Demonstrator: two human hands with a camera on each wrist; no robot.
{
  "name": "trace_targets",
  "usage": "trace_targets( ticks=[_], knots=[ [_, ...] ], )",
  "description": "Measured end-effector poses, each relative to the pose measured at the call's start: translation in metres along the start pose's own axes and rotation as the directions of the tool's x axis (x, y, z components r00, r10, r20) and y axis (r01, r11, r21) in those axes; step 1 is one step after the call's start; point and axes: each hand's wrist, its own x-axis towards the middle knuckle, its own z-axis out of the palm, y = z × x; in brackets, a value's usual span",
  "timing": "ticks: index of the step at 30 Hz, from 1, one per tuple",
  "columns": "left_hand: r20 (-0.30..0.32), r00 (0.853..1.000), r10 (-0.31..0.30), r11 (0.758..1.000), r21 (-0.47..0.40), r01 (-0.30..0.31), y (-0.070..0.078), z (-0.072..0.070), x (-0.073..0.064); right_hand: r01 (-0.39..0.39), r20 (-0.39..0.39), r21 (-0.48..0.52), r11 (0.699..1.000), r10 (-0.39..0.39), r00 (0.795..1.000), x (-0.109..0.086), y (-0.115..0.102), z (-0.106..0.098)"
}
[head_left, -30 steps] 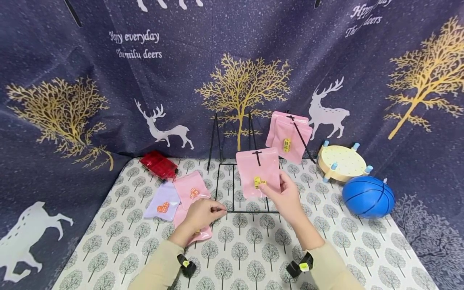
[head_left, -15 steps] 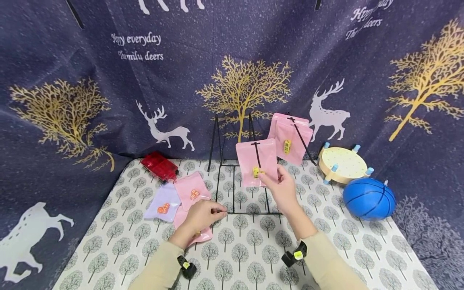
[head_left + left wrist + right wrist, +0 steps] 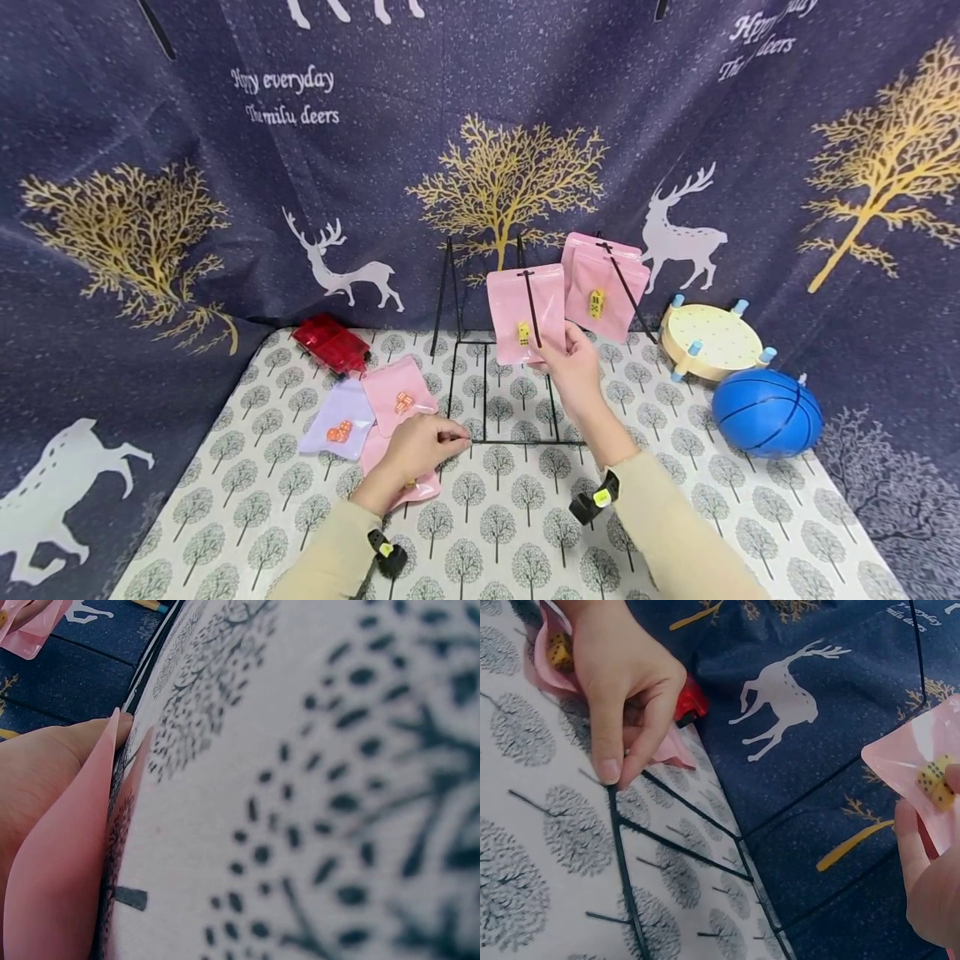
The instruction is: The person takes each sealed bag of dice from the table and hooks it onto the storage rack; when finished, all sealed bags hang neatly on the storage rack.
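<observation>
My right hand (image 3: 576,371) pinches the lower right part of a pink zip pouch (image 3: 512,300) with yellow dice (image 3: 523,333) inside. A black prong of the wire display rack (image 3: 485,396) passes through the pouch's top slot and sticks out in front of it. In the right wrist view, my left hand (image 3: 634,690) pinches the front corner of the rack's base between thumb and forefinger. Two overlapping pink pouches (image 3: 592,271) hang on the right prong, the front one with yellow dice. Under and beside my left wrist lies another pink pouch (image 3: 427,485), partly covered.
On the left of the tree-print cloth lie a lilac pouch (image 3: 322,412) and a pink pouch (image 3: 382,387), both with orange dice. Behind them is a shiny red packet (image 3: 330,343). A cream round piece with blue-tipped legs (image 3: 712,337) and a blue ball (image 3: 767,412) stand at right.
My right hand has moved the pouch up and back along the prong, so more of the prong shows in front. My left hand has stayed at the rack's corner.
</observation>
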Motion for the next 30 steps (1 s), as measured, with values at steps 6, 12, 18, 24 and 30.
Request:
trace_targets(
  ticks=[6, 12, 18, 24, 30],
  knots=[
    [0.004, 1.0, -0.004, 1.0, 0.013, 0.004, 0.001, 0.0, 0.0, -0.035, -0.029, 0.051, 0.998, 0.036, 0.999, 0.013, -0.003, 0.01],
    [0.014, 1.0, -0.02, 1.0, 0.02, 0.02, 0.001, 0.001, 0.0, -0.07, -0.05, 0.049, 0.996, 0.072, 0.996, 0.023, -0.006, 0.017],
    [0.014, 1.0, -0.014, 1.0, 0.02, 0.014, 0.001, 0.001, 0.001, -0.066, -0.068, 0.043, 0.997, 0.069, 0.995, 0.034, -0.009, 0.022],
    [0.017, 1.0, -0.02, 1.0, 0.016, 0.02, 0.002, 0.0, 0.001, -0.054, -0.077, 0.054, 0.997, 0.058, 0.995, 0.043, -0.007, 0.023],
    [0.014, 1.0, -0.022, 1.0, 0.012, 0.022, 0.001, 0.0, 0.0, -0.092, -0.085, 0.085, 0.992, 0.1, 0.991, 0.047, -0.004, 0.023]
  ],
)
